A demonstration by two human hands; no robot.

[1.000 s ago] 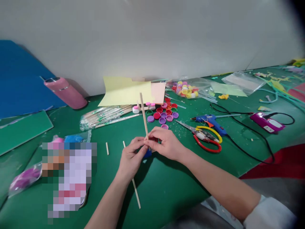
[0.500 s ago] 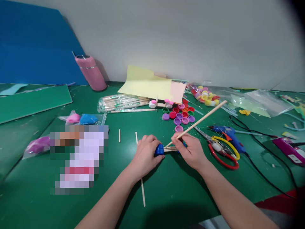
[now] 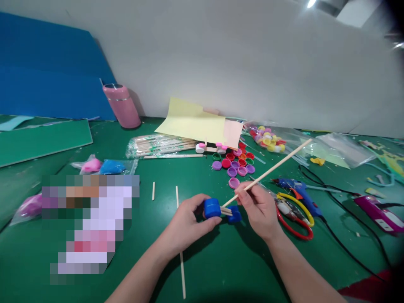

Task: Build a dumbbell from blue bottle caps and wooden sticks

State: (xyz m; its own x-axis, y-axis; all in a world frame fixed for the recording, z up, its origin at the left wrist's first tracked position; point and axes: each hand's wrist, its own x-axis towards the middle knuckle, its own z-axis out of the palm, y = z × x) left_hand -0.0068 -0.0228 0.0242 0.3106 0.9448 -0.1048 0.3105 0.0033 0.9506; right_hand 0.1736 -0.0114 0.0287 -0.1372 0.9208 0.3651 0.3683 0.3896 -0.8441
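Observation:
My left hand [image 3: 192, 223] grips a small assembly by one of its blue bottle caps [image 3: 212, 208]. Short wooden sticks [image 3: 226, 211] join that end to a second blue cap piece [image 3: 234, 215]. Between thumb and fingers, my right hand [image 3: 257, 206] pinches a long wooden stick [image 3: 277, 163]. It slants up to the right, and its lower tip meets the assembly beside the left blue cap. Another long wooden stick [image 3: 182, 269] lies on the table, passing under my left hand. A short stick piece [image 3: 153, 191] lies farther left.
Loose coloured caps [image 3: 233, 172] lie ahead, near a small pink-and-white wheeled piece [image 3: 211, 148] and bagged sticks [image 3: 160, 145]. To the right are red-and-yellow-handled scissors [image 3: 296, 227] and a blue glue gun [image 3: 299, 189] with a black cord. A pink bottle [image 3: 123, 107] stands at back left.
My left hand has raised and tilted the blue-capped assembly, showing more of both ends. My right hand has moved slightly right and down, still holding the long stick. The camera view has shifted.

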